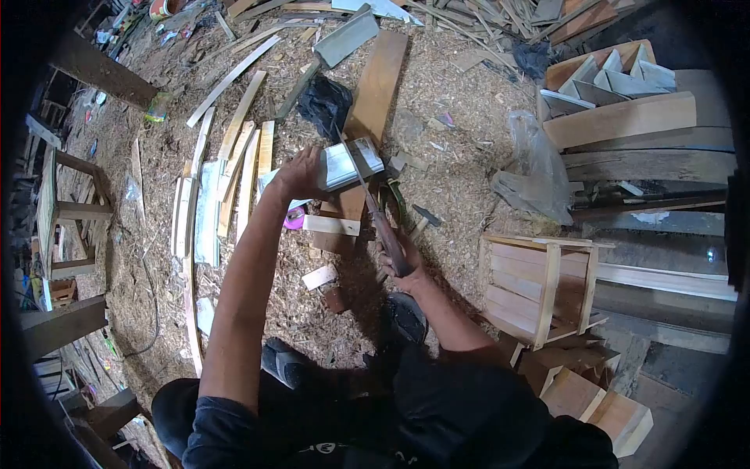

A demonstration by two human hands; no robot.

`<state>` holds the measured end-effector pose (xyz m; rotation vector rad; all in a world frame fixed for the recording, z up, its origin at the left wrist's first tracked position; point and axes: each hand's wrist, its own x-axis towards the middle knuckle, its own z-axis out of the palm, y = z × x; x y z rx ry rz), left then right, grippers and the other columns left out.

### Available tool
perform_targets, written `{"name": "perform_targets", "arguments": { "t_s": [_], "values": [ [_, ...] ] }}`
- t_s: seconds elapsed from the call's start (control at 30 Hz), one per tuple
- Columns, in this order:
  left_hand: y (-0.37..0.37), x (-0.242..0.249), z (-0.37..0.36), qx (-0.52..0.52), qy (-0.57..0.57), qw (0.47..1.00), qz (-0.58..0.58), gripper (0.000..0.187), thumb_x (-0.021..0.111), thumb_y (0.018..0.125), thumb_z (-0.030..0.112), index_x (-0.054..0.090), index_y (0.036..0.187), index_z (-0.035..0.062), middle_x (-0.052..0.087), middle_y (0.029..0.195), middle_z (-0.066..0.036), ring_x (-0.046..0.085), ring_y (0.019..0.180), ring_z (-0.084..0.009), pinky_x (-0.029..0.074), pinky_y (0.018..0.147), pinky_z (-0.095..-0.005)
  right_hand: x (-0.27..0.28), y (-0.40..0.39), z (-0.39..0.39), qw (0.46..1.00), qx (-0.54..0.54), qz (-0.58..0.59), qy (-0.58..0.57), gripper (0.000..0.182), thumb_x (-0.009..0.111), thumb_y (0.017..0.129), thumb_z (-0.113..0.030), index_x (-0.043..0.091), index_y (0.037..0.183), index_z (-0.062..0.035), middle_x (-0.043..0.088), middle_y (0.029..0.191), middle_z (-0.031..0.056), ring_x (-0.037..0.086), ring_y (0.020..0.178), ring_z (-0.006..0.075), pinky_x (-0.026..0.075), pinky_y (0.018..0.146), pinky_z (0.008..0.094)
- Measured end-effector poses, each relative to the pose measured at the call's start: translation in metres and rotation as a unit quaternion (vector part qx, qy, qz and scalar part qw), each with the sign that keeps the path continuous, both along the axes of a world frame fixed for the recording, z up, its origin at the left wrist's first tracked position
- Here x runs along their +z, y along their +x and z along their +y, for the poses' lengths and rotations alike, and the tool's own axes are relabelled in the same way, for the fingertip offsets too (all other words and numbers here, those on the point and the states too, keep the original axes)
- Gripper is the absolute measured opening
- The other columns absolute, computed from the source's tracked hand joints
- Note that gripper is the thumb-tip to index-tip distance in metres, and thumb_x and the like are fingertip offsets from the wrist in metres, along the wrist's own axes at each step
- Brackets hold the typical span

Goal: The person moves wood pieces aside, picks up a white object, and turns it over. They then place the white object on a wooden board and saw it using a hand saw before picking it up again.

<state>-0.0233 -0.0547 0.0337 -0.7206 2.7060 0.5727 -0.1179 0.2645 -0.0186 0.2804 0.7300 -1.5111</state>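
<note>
My left hand point(301, 173) is closed on the end of a short white-painted board point(341, 166), holding it down across a long brown plank point(376, 86) on the ground. In my right hand point(406, 264) is the wooden handle of a handsaw point(388, 241), with the fingers wrapped round it. The saw's thin blade lies across the white board near its right end. A pale wood block point(332, 225) rests on the plank nearer to me. Beside my right hand lies a hammer point(424, 219); a pink ring-shaped object point(294, 218) lies below my left wrist.
Long wood strips point(248, 176) lie on the shavings-covered ground to the left. A black plastic bag point(324, 105) sits beyond the white board. At the right are a clear plastic bag point(539, 172), a wooden box point(617, 117) with white pieces, and a wooden crate point(519, 281).
</note>
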Motion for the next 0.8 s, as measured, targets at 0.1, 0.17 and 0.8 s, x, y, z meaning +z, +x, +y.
{"name": "perform_targets", "arguments": {
  "t_s": [0.1,0.17,0.8],
  "values": [
    [0.004,-0.004,0.003,0.002,-0.010,1.000,0.002,0.130,0.091,0.054,0.060,0.025,0.150,0.0011,0.043,0.147,-0.026,0.042,0.138,-0.0401,0.034,0.112,-0.0614,0.006,0.002,0.002,0.999,-0.015,0.036,-0.016,0.061,0.061,0.091,-0.062,0.060,0.124,-0.0100,0.069,0.098,0.0089,0.065,0.065,0.0138,0.045,0.039,0.0244],
    [0.006,-0.011,0.004,0.005,-0.049,0.999,0.008,0.131,0.088,0.056,0.065,0.024,0.151,0.0020,0.041,0.149,-0.025,0.040,0.140,-0.0407,0.032,0.113,-0.0622,0.014,-0.004,0.006,0.997,0.012,0.062,-0.043,0.066,0.061,0.091,-0.064,0.058,0.129,-0.0095,0.068,0.105,0.0084,0.066,0.075,0.0145,0.049,0.048,0.0255],
    [0.001,-0.020,0.038,0.096,-0.161,0.981,0.042,0.130,0.054,0.062,0.094,0.027,0.155,0.0071,0.044,0.148,-0.017,0.043,0.136,-0.0342,0.030,0.107,-0.0657,0.050,-0.014,0.005,0.906,0.152,0.384,-0.094,0.107,0.079,0.077,-0.060,0.024,0.149,-0.0031,0.048,0.137,0.0177,0.059,0.114,0.0237,0.052,0.093,0.0414]
  ]
}}
